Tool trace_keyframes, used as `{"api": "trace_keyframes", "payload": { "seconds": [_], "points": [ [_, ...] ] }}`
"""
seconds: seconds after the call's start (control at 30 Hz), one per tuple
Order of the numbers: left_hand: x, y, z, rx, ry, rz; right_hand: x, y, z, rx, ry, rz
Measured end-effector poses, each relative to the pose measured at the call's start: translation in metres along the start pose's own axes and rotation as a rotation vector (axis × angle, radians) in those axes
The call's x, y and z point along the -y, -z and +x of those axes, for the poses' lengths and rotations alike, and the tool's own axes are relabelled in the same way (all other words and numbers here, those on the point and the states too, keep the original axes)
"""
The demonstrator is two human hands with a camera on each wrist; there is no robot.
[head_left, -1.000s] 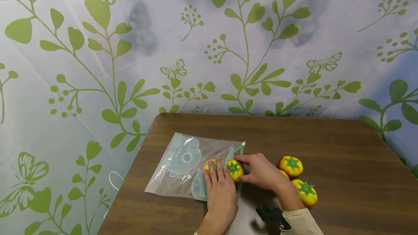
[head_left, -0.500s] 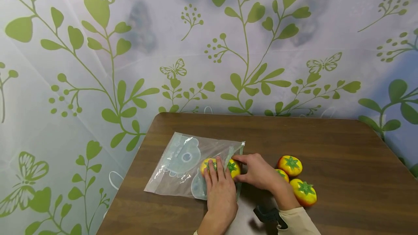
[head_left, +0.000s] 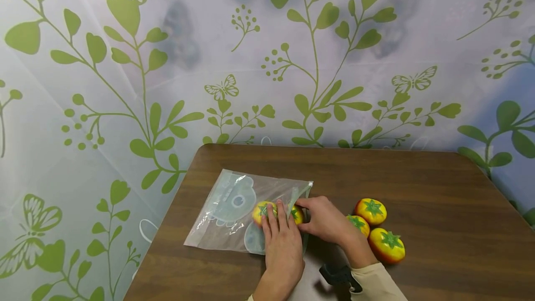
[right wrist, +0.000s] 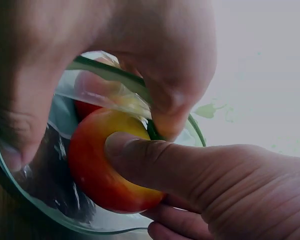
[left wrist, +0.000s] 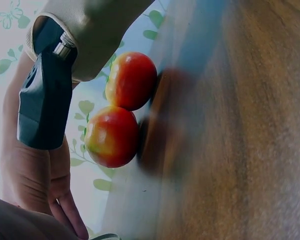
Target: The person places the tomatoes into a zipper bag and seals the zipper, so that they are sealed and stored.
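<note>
Step in hand looks to be bagging: R hand point(head_left: 328, 219) has its grip clamped on a persimmon-like fruit point(right wrist: 92, 165), thumb on one side, fingers opp., feeding it in at the mouth of the clear bag point(head_left: 230, 212). L hand point(head_left: 282, 245) lies w/ fingers fairly straight on top of the bag nr its mouth, thumb apart by the lower rim, prob. to hold it agape. Next move prob. calls for a push deeper in, then R grip letting go w/o dragging the rim back. Held fruit sits btwn R thumb & fingers, partly under the bag's upper layer; inner fruit point(head_left: 260, 212) is deeper in the bag. 3 loose fruits point(head_left: 388, 246) on the worktop point(head_left: 439, 189), R of the bag.
</note>
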State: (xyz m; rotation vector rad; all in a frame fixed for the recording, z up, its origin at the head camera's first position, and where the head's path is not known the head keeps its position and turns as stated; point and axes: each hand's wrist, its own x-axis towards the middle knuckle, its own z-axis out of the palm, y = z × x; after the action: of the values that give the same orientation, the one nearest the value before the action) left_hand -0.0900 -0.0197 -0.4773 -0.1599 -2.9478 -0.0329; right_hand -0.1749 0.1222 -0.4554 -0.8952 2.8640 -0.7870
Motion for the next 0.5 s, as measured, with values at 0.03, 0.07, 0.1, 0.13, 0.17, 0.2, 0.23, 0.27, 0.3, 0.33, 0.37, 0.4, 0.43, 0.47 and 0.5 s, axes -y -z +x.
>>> {"api": "trace_keyframes", "payload": {
  "seconds": [0.03,0.07,0.1,0.13,0.17,0.2,0.23,0.27,0.3,0.33,0.37,0.4,0.43,0.47,0.5],
  "points": [
    [0.0,0.0,0.0,-0.004,0.0,0.003,0.001,-0.001,0.001,0.001,0.002,-0.001],
    [0.0,0.0,0.0,-0.006,0.001,0.005,0.001,-0.001,0.002,-0.001,0.009,0.0],
    [0.0,0.0,0.0,-0.007,0.002,0.005,0.001,-0.001,0.002,-0.001,0.017,0.0],
    [0.001,0.0,0.0,-0.006,0.003,0.004,0.001,-0.002,0.003,-0.002,0.025,0.005],
    [0.001,0.0,0.0,-0.005,0.004,0.001,0.002,-0.003,0.003,-0.005,0.032,0.008],
    [0.001,0.0,0.0,-0.004,0.006,-0.003,0.002,-0.003,0.004,-0.009,0.038,0.009],
    [0.001,0.0,0.0,-0.002,0.008,-0.006,0.002,-0.004,0.004,-0.014,0.044,0.013],
    [0.001,0.0,0.0,0.001,0.011,-0.012,0.002,-0.005,0.005,-0.019,0.05,0.016],
    [0.001,0.0,0.0,0.002,0.013,-0.018,0.001,-0.007,0.005,-0.025,0.056,0.017],
    [0.001,0.0,0.0,0.002,0.015,-0.021,0.001,-0.008,0.005,-0.03,0.058,0.018],
    [0.001,0.0,0.0,0.002,0.016,-0.023,0.001,-0.009,0.006,-0.035,0.057,0.019],
    [0.001,0.0,0.0,0.001,0.017,-0.025,0.001,-0.01,0.006,-0.041,0.058,0.024],
    [0.001,0.0,0.0,-0.002,0.017,-0.026,0.001,-0.012,0.006,-0.045,0.057,0.028],
    [0.002,0.0,0.0,-0.004,0.017,-0.026,0.001,-0.013,0.007,-0.05,0.056,0.034],
    [0.001,0.0,0.0,-0.008,0.017,-0.026,0.001,-0.014,0.008,-0.055,0.058,0.043]
  ]
}}
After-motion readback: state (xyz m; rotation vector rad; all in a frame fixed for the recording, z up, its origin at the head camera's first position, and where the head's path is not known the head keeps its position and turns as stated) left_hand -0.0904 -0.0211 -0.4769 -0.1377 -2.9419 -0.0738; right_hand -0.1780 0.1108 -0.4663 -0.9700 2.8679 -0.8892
